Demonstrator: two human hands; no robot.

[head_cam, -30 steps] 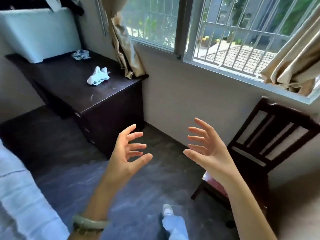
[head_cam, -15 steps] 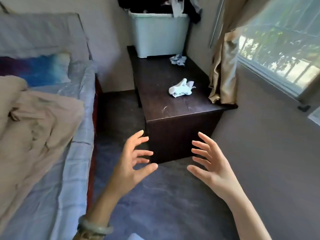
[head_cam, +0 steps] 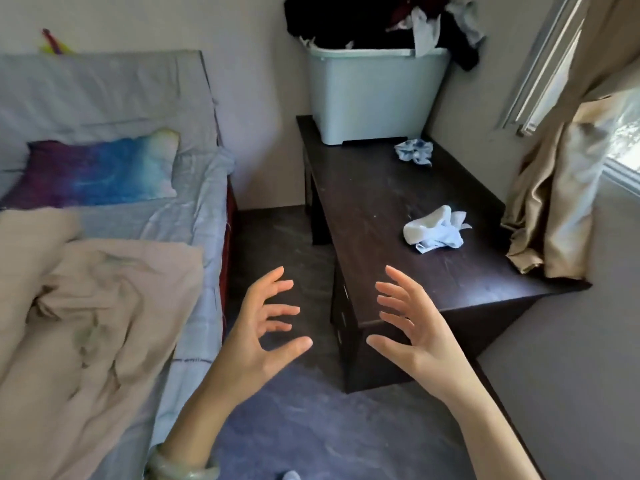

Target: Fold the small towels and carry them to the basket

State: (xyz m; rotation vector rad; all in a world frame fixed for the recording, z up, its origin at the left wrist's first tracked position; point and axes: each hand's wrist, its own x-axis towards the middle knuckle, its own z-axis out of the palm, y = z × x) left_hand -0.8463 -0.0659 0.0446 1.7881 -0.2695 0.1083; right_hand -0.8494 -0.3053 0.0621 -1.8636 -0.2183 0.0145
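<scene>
My bare left hand (head_cam: 250,351) and right hand (head_cam: 419,345) hovered empty, fingers (head_cam: 284,310) spread wide, short of the dark wooden counter (head_cam: 363,209) where the crumpled white cloth towel (head_cam: 433,231) lay, which I judged soft, light and best pinched at a loose corner.

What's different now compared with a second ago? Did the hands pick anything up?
The view swung left: the chair dropped out and the bed came in beside the table. Nothing was picked up. The left hand and right hand stay raised, open and empty; the white towel and the patterned towel lie unmoved.
</scene>
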